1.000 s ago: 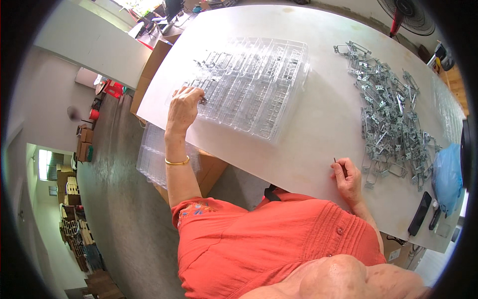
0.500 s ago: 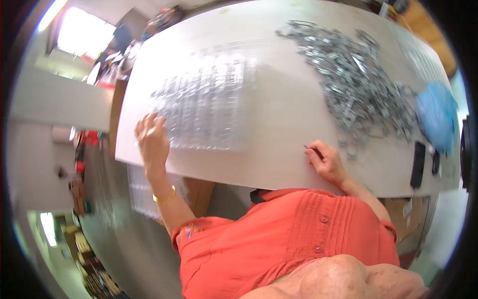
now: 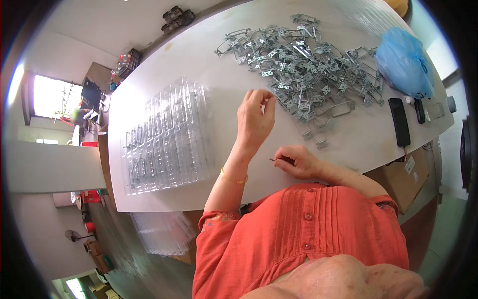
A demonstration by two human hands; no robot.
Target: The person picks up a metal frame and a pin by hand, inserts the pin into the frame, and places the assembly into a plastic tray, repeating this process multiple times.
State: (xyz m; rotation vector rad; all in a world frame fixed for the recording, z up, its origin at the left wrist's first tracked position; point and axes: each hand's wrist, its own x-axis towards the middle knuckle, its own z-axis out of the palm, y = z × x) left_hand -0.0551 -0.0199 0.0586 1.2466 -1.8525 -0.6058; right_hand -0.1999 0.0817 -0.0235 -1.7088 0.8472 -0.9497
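Observation:
My left hand [image 3: 255, 118], with a yellow bangle on its wrist, is over the table at the left edge of a heap of silvery metal clips [image 3: 311, 70]. Its thumb and fingers are bent together in a pinch; anything between them is too small to make out. Closer to my body, my right hand [image 3: 298, 162] is closed around a thin dark rod-like tool [image 3: 285, 160] whose narrow tip points left. A clear plastic tray [image 3: 169, 134] with rows of compartments lies at the left, with small metal pieces apparently in some of them.
A blue plastic bag [image 3: 404, 62] sits at the right, beyond a black phone [image 3: 399, 122] and a smaller black object [image 3: 419, 110]. More clear trays [image 3: 162, 231] are below the table's left front edge. A cardboard box [image 3: 401, 177] stands under the right side.
My left hand has moved right, from the clear tray to the edge of the metal heap, and its fingers have drawn together. The view has shifted; my right hand still holds the dark tool.

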